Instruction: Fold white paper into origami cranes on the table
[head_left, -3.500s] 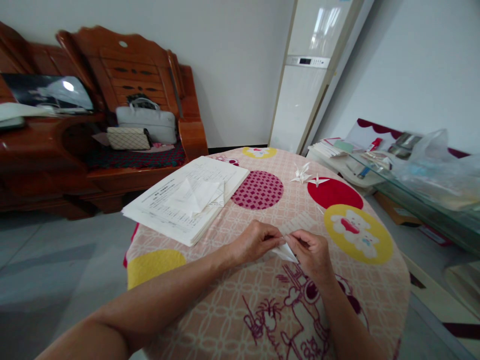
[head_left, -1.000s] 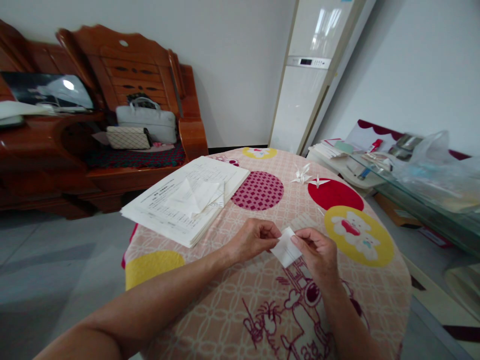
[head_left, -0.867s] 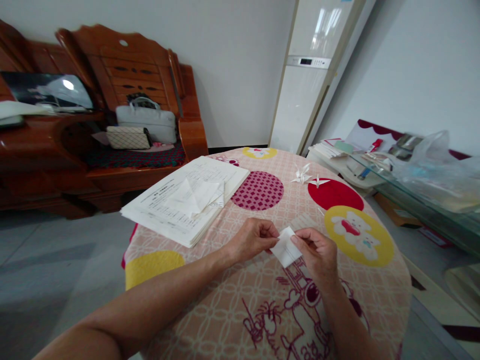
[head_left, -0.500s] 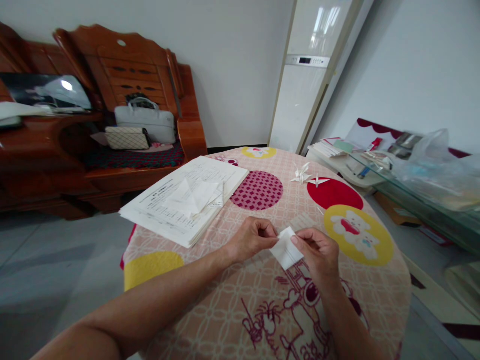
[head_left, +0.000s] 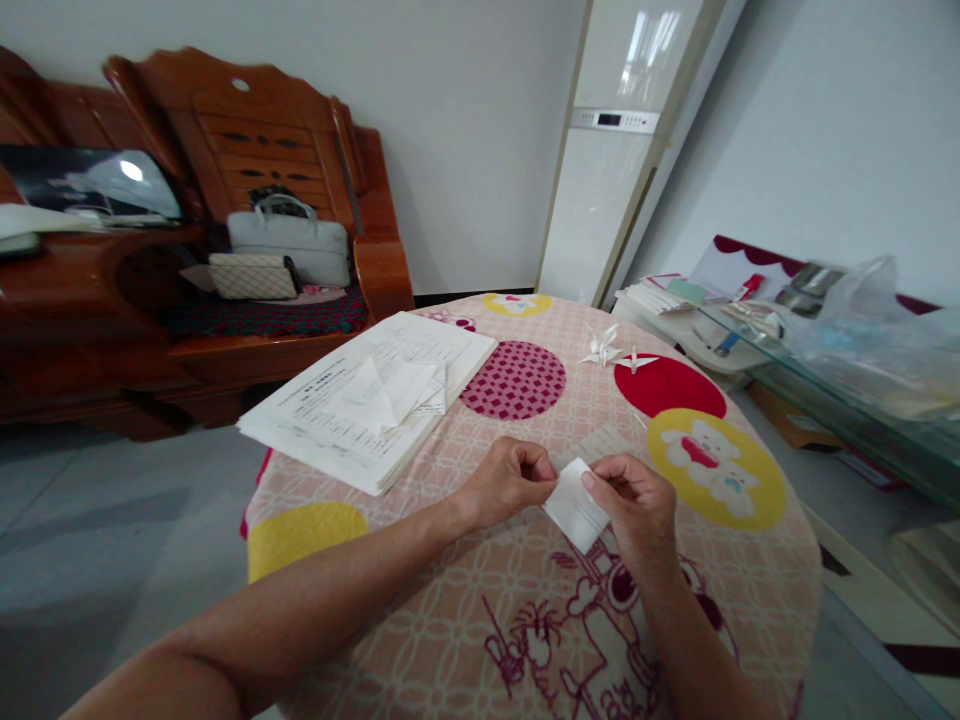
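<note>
Left hand: the left hand (head_left: 510, 482) is curled, with its thumb and forefinger pinched on the left edge of the folded paper (head_left: 576, 505).
Right hand: the right hand (head_left: 634, 500) is closed on the right edge of the same piece, with the thumb on top and the other fingers tucked behind.
Folded paper: a small white piece gripped between both hands. It is tilted, its lower corner points toward the person, and it is held just over the cloth at the near middle of the table.
Table: the table (head_left: 480, 610) is round and covered by a pink checked cloth with coloured circles and a cartoon print.
Stack of papers: the stack of papers (head_left: 330, 430) is printed and lies at the far left of the table, reaching the rim, well apart from the hands.
Loose sheets: loose sheets (head_left: 394, 388), white and creased, rest on top of the stack.
Paper cranes: two paper cranes (head_left: 602, 347) sit at the far side of the table, one just beside the red circle and the other on its upper edge.
Bench: the wooden bench (head_left: 247, 150) stands behind the table to the left, with a grey bag (head_left: 289, 248) and a quilted pouch (head_left: 251, 275) on its seat.
Corner: a tall white unit (head_left: 600, 200) stands against the wall.
Right side: a glass shelf (head_left: 825, 390) carries a clear plastic bag (head_left: 870, 320), with piled booklets (head_left: 656, 295) near it.
</note>
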